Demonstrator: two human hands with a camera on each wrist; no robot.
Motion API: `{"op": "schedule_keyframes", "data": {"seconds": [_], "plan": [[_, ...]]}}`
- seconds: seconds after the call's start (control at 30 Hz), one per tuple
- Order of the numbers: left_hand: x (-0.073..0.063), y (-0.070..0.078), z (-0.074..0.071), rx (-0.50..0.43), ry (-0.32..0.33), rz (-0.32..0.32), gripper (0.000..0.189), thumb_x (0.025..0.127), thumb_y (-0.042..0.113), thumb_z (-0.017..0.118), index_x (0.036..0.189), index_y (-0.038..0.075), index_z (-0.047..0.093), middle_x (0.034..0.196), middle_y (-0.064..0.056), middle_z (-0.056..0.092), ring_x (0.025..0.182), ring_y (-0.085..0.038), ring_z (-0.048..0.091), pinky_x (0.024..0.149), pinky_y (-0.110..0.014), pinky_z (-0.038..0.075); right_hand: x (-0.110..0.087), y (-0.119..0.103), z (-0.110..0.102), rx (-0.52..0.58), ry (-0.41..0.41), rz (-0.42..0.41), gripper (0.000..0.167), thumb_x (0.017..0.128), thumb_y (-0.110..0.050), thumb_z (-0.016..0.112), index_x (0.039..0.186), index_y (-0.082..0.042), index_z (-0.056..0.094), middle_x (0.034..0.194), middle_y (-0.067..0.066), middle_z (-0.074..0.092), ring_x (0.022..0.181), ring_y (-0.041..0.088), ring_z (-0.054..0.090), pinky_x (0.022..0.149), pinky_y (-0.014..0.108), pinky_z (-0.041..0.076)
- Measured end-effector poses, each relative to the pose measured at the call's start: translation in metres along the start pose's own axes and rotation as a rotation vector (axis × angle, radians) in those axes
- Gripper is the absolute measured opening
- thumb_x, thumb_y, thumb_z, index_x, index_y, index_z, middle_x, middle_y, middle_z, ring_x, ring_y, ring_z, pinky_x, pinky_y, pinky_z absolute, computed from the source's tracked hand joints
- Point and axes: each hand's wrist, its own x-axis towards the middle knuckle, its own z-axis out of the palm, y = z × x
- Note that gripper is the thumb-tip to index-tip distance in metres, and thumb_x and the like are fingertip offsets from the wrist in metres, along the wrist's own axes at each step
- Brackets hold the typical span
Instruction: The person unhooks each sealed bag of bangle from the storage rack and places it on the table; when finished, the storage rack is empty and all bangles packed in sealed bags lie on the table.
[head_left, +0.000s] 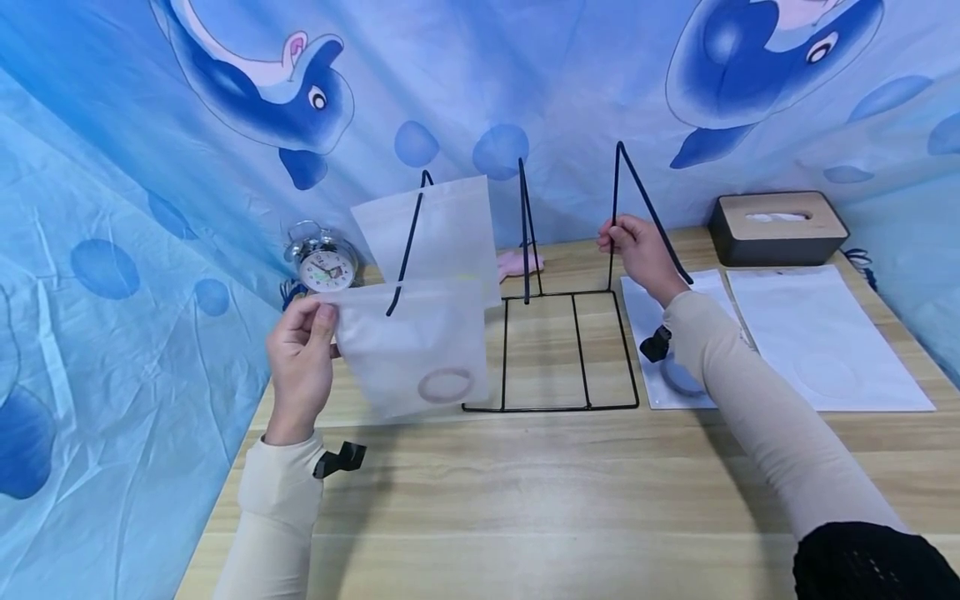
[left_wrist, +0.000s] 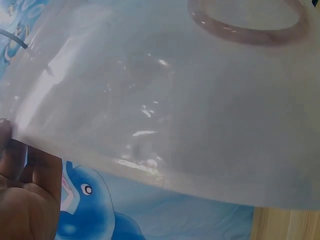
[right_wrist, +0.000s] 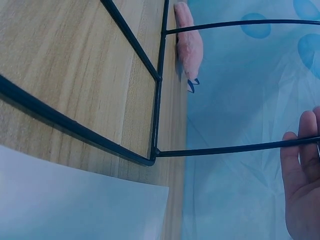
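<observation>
My left hand pinches the top left corner of a translucent plastic bag between thumb and fingers. Inside it, low on the right, lies a pinkish bangle. Behind hangs another whitish bag, overlapping the left arm of a black wire rack. That arm's tip sits at the upper part of the held bag. My right hand holds the rack's right upright, its fingers at the wire.
Two white bags lie flat at right, one partly under my right forearm. A tissue box stands behind them. Back left is an alarm clock. A pink plush item lies behind the rack, before a blue curtain.
</observation>
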Motion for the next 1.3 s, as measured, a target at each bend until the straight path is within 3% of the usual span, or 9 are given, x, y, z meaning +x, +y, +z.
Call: {"op": "schedule_keyframes", "data": {"seconds": [0.17,0.37,0.47,0.6,0.7,0.83,0.93,1.13,1.3], "plan": [[-0.004,0.000,0.000,-0.066,0.001,0.007,0.012,0.101,0.007,0.059,0.103,0.002,0.070,0.075,0.001,0.064,0.062,-0.007,0.059,0.050,-0.015,0.050,0.001,0.001,-0.001,0.001,-0.001,-0.001,0.028,0.108,-0.017,0.045,0.110,0.006,0.062,0.104,0.018,0.064,0.093,0.013,0.063,0.091,0.030,0.054],[-0.008,0.000,-0.001,-0.197,0.003,0.042,0.011,0.100,0.009,0.062,0.099,0.002,0.070,0.068,0.003,0.056,0.050,-0.004,0.044,0.041,-0.016,0.032,0.001,-0.001,0.001,0.011,-0.013,-0.008,0.027,0.108,-0.015,0.044,0.109,0.006,0.061,0.101,0.012,0.063,0.095,0.017,0.063,0.095,0.039,0.053],[-0.009,-0.001,0.000,-0.311,0.000,0.056,0.014,0.097,0.010,0.066,0.098,-0.004,0.069,0.070,0.001,0.059,0.056,-0.005,0.050,0.045,-0.015,0.039,0.002,-0.002,0.001,0.013,-0.020,-0.012,0.027,0.108,-0.014,0.043,0.110,0.008,0.060,0.102,0.014,0.063,0.095,0.020,0.062,0.095,0.042,0.052],[-0.013,-0.001,-0.002,-0.398,-0.025,0.073,0.024,0.094,0.010,0.070,0.098,-0.012,0.065,0.074,-0.003,0.063,0.062,-0.007,0.055,0.051,-0.016,0.046,0.004,-0.003,0.002,0.017,-0.018,-0.015,0.028,0.107,-0.012,0.043,0.110,0.012,0.058,0.100,0.013,0.063,0.093,0.019,0.062,0.091,0.034,0.054],[-0.017,-0.002,-0.007,-0.392,-0.069,0.098,0.024,0.096,0.010,0.067,0.098,-0.014,0.064,0.085,-0.005,0.069,0.068,-0.008,0.061,0.057,-0.016,0.051,0.004,-0.002,0.004,0.003,-0.003,-0.016,0.029,0.107,-0.014,0.045,0.109,0.011,0.059,0.098,0.011,0.063,0.092,0.017,0.062,0.088,0.029,0.055],[-0.022,-0.005,-0.011,-0.392,-0.095,0.091,0.019,0.098,0.006,0.064,0.099,-0.013,0.065,0.099,-0.008,0.071,0.080,-0.011,0.067,0.067,-0.019,0.056,0.003,-0.002,0.005,-0.039,0.040,-0.022,0.029,0.106,-0.017,0.047,0.106,0.008,0.061,0.097,0.011,0.064,0.088,0.013,0.063,0.089,0.034,0.056],[-0.025,-0.010,-0.013,-0.374,-0.076,0.037,0.012,0.098,0.006,0.063,0.098,-0.005,0.069,0.095,-0.006,0.072,0.080,-0.010,0.067,0.065,-0.018,0.056,0.003,-0.001,0.004,-0.049,0.065,-0.031,0.028,0.106,-0.014,0.048,0.104,0.009,0.062,0.095,0.011,0.065,0.086,0.010,0.063,0.088,0.037,0.056],[-0.033,-0.026,-0.017,-0.332,-0.032,-0.130,0.013,0.100,0.003,0.059,0.097,0.004,0.071,0.085,-0.002,0.071,0.074,-0.008,0.066,0.060,-0.018,0.056,0.003,-0.001,0.005,-0.041,0.064,-0.036,0.026,0.106,-0.013,0.048,0.103,0.009,0.062,0.094,0.010,0.064,0.085,0.010,0.063,0.083,0.023,0.056],[-0.032,-0.042,-0.024,-0.142,0.004,-0.316,0.013,0.102,0.012,0.059,0.098,0.013,0.071,0.081,0.000,0.066,0.070,-0.008,0.063,0.054,-0.021,0.056,0.001,-0.001,0.003,-0.041,0.059,-0.030,0.026,0.106,-0.015,0.047,0.104,0.007,0.062,0.095,0.009,0.064,0.087,0.011,0.063,0.085,0.027,0.056]]}}
